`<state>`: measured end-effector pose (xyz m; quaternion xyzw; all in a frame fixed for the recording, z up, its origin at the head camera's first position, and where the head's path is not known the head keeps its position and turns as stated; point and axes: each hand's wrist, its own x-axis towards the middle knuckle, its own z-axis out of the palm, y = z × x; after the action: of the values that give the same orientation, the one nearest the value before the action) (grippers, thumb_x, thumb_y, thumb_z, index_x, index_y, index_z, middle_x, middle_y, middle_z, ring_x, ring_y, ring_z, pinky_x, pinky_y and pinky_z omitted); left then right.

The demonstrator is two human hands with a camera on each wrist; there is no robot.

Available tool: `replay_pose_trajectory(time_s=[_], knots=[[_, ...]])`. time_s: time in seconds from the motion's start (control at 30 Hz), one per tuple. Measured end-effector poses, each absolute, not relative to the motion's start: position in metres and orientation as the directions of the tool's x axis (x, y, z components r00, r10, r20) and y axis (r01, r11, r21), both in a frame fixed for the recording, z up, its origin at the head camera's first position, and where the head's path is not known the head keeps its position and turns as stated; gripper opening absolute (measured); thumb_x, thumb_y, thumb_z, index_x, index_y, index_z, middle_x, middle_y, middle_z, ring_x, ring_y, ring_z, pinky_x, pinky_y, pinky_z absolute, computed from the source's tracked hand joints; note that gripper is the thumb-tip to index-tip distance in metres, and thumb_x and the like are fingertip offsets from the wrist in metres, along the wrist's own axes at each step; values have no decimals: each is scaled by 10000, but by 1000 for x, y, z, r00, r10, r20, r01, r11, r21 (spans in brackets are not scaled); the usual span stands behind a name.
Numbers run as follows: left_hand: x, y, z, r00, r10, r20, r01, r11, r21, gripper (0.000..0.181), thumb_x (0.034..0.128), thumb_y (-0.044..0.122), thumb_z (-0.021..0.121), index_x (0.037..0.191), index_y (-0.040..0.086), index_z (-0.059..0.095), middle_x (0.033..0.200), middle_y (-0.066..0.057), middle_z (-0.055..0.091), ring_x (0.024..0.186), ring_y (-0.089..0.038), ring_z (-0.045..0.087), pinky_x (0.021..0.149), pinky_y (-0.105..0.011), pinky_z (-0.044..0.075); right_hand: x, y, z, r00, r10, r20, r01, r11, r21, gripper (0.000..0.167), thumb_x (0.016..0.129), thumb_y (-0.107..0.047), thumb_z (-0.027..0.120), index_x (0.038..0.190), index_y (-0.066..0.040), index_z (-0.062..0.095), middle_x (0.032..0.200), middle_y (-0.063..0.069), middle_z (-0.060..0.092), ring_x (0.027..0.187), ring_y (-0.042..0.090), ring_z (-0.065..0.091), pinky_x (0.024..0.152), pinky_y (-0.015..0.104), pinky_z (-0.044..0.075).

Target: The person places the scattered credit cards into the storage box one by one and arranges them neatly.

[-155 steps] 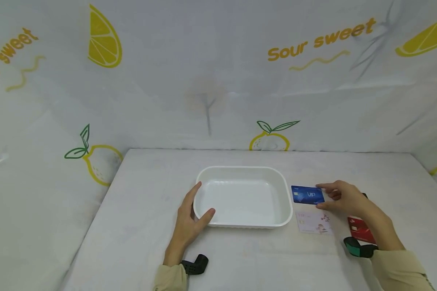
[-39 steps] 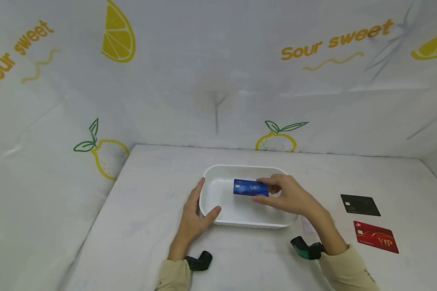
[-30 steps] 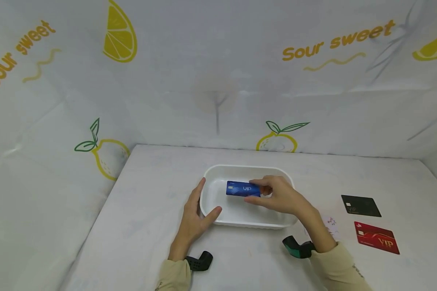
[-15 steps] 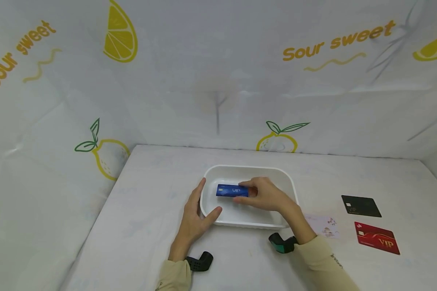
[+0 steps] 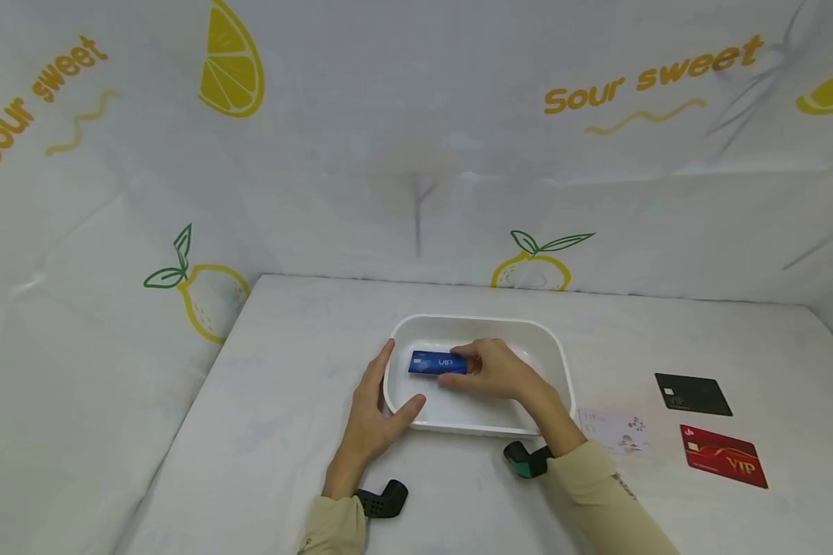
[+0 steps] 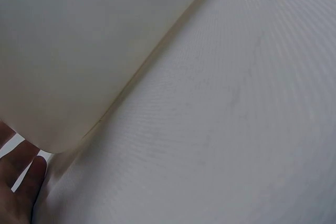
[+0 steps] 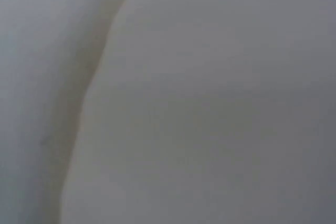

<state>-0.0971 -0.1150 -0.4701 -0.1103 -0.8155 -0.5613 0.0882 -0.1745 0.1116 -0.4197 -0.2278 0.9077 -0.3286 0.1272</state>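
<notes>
A white plastic tray [image 5: 493,416] stands on the table in the head view. My right hand [image 5: 496,371] reaches into it from the right and pinches the right end of a blue VIP card [image 5: 430,362] between thumb and fingers. The card is level or nearly so, low in the tray; whether it touches the bottom I cannot tell. At the tray's left front corner, my left hand [image 5: 371,428] rests with fingers straight along the outside and the thumb near the rim. In the left wrist view, left-hand fingers [image 6: 23,179] show beside the tray wall [image 6: 94,51].
Right of the tray lies a pale pink card [image 5: 614,432] with flowers. Farther right are a black VIP card [image 5: 694,395] and a red VIP card [image 5: 723,456]. The right wrist view is blurred white. A lemon-printed cloth [image 5: 361,154] hangs behind the table [image 5: 284,331].
My right hand has lifted the blue card from the table right of the tray, carried it left, and lowered it inside. In the last half second it moved slightly left. The left hand stayed at the tray.
</notes>
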Motion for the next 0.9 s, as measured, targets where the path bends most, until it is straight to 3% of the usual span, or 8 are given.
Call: replay_pose_trajectory(time_s=[0.9], knots=[[-98,-115,-472,-957,87,277,290,333,897,930,853,391,758,1621,149,292,1619,-169,403,1489,-345,421,1176,-611,377,-171,103,-430,-907,-419,-45,-313,743,-592,666,818,-309,857,1330,59,642,645,-6,477,622,104,431,542,201,318]])
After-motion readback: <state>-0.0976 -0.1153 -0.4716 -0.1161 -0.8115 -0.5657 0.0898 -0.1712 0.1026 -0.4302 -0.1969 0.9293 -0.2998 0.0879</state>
